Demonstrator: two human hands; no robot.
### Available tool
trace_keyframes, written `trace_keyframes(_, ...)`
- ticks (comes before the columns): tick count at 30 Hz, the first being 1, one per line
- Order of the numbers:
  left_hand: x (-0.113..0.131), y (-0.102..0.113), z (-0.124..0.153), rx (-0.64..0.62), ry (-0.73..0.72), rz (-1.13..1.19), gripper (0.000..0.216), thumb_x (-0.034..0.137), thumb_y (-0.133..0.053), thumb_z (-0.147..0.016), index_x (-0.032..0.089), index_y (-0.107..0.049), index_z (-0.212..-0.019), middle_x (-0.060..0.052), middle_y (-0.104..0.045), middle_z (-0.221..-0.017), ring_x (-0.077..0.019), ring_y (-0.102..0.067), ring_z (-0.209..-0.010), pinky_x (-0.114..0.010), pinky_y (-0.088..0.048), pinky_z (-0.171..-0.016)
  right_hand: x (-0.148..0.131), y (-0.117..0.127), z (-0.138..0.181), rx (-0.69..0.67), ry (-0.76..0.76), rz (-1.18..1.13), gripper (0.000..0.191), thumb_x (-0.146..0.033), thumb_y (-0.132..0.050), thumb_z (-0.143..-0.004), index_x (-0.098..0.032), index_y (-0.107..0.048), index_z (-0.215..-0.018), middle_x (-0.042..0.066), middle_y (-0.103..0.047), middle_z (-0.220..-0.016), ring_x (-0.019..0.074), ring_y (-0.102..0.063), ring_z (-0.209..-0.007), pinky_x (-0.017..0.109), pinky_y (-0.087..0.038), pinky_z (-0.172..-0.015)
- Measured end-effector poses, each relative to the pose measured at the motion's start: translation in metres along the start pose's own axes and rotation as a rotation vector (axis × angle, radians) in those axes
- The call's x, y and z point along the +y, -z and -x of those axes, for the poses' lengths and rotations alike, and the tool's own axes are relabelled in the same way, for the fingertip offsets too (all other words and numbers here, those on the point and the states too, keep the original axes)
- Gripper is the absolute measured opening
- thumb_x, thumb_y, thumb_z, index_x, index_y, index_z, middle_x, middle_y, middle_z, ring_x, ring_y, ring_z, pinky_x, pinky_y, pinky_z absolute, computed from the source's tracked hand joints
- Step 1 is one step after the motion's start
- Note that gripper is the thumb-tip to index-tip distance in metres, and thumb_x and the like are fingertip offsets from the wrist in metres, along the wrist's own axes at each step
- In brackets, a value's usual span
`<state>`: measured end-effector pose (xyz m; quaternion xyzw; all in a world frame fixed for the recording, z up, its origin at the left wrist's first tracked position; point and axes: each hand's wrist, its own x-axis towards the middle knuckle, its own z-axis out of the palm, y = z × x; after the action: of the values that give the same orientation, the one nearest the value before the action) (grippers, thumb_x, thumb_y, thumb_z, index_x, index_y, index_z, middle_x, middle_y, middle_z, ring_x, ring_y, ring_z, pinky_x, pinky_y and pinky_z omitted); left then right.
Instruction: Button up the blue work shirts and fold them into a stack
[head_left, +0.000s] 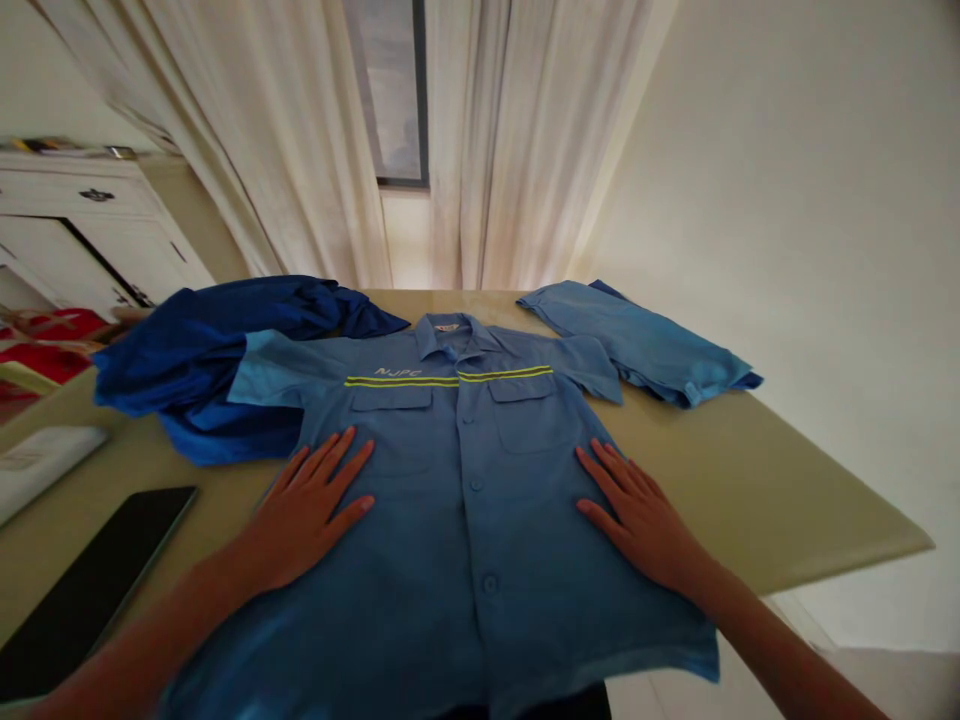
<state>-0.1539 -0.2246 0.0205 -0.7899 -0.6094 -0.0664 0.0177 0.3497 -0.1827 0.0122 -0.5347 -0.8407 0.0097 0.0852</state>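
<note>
Head view: blue work shirt (465, 480) lies buttoned, front up, at the desk's (787, 480) near edge, hem hanging over. Left hand (307, 510) is flat on it, grip released, fingers spread. Right hand (641, 515) likewise, grip released. Dark blue garment (195, 350) bunched far left, folded blue garment (637, 340) far right corner, black tablet (97, 580) near left edge.

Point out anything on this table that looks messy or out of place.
The dark blue garment lies crumpled in a heap at the far left of the table, partly under a sleeve of the work shirt. The shirt itself lies flat and buttoned under the left hand and right hand.
</note>
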Motion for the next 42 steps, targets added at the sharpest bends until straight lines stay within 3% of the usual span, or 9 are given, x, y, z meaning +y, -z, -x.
trace_keyframes(5,0.004,-0.013,0.038,0.050,0.065,-0.017,0.068,0.062,-0.037,-0.101,0.027,-0.043,-0.159,-0.008,-0.038,-0.167,-0.0316,-0.040,-0.151,-0.055,-0.029,-0.126,-0.002,0.002,0.047,0.080,-0.051,0.019,0.070,-0.064,-0.043,-0.102,-0.031,-0.034,-0.163,0.007,-0.037,-0.166,0.0321,-0.038,-0.152,0.057,-0.034,-0.123)
trace_keyframes(8,0.016,-0.014,0.084,0.108,0.095,-0.024,0.067,0.059,-0.040,-0.101,0.027,-0.041,-0.160,-0.008,-0.037,-0.167,-0.0336,-0.041,-0.150,-0.057,-0.033,-0.124,-0.009,0.003,0.072,0.086,-0.039,-0.018,0.064,-0.060,-0.043,-0.104,-0.032,-0.038,-0.161,0.005,-0.039,-0.166,0.0310,-0.039,-0.151,0.056,-0.035,-0.123)
trace_keyframes(13,0.052,-0.017,0.162,0.240,0.041,-0.019,0.076,0.061,-0.049,-0.095,0.032,-0.031,-0.163,-0.006,-0.038,-0.167,-0.0353,-0.051,-0.143,-0.056,-0.039,-0.120,-0.013,-0.006,0.104,0.236,-0.181,-0.125,0.058,-0.056,-0.040,-0.106,-0.025,-0.048,-0.154,0.011,-0.049,-0.158,0.0282,-0.051,-0.141,0.051,-0.043,-0.117)
trace_keyframes(17,0.062,-0.012,0.172,0.252,0.041,-0.032,0.071,0.061,-0.051,-0.094,0.033,-0.041,-0.159,-0.005,-0.042,-0.165,-0.0351,-0.052,-0.141,-0.056,-0.040,-0.120,-0.017,-0.003,0.100,0.291,-0.150,-0.045,0.056,-0.057,-0.039,-0.106,-0.022,-0.056,-0.147,0.014,-0.056,-0.151,0.0315,-0.052,-0.139,0.054,-0.042,-0.116)
trace_keyframes(20,0.064,-0.003,0.130,0.202,0.086,-0.032,0.063,0.061,-0.044,-0.098,0.032,-0.051,-0.153,-0.005,-0.045,-0.163,-0.0338,-0.048,-0.145,-0.057,-0.036,-0.122,-0.026,0.015,0.065,0.291,-0.102,0.039,0.056,-0.061,-0.042,-0.104,-0.023,-0.062,-0.140,0.014,-0.054,-0.153,0.0339,-0.048,-0.142,0.056,-0.038,-0.117)
trace_keyframes(24,0.072,0.011,0.024,0.035,0.120,-0.006,0.067,0.065,-0.035,-0.100,0.030,-0.045,-0.157,-0.006,-0.038,-0.167,-0.0336,-0.037,-0.152,-0.057,-0.030,-0.124,-0.041,0.031,-0.023,0.143,0.017,0.012,0.065,-0.065,-0.041,-0.103,-0.028,-0.047,-0.155,0.012,-0.035,-0.167,0.0323,-0.037,-0.151,0.053,-0.032,-0.121)
trace_keyframes(29,0.060,0.002,-0.089,-0.026,0.244,0.045,0.082,0.078,-0.029,-0.095,0.030,-0.037,-0.161,-0.013,-0.025,-0.172,-0.0443,-0.025,-0.155,-0.068,-0.020,-0.122,-0.048,0.011,-0.122,-0.069,-0.044,-0.026,0.079,-0.077,-0.038,-0.098,-0.032,-0.033,-0.163,0.013,-0.025,-0.171,0.0371,-0.022,-0.158,0.057,-0.024,-0.124)
trace_keyframes(36,0.016,-0.027,-0.146,-0.054,0.277,0.049,0.084,0.082,-0.031,-0.091,0.038,-0.031,-0.162,-0.010,-0.021,-0.174,-0.0453,-0.019,-0.157,-0.071,-0.014,-0.120,-0.033,-0.017,-0.170,-0.066,-0.065,-0.036,0.079,-0.082,-0.029,-0.097,-0.038,-0.033,-0.163,0.009,-0.026,-0.171,0.0363,-0.023,-0.157,0.058,-0.022,-0.124)
trace_keyframes(42,0.018,-0.019,-0.171,-0.026,0.255,0.039,0.075,0.070,-0.032,-0.098,0.028,-0.039,-0.160,-0.015,-0.028,-0.170,-0.0428,-0.026,-0.155,-0.069,-0.019,-0.121,-0.030,-0.018,-0.197,-0.036,-0.068,-0.041,0.075,-0.075,-0.036,-0.100,-0.032,-0.037,-0.162,0.010,-0.031,-0.169,0.0362,-0.027,-0.155,0.057,-0.025,-0.123)
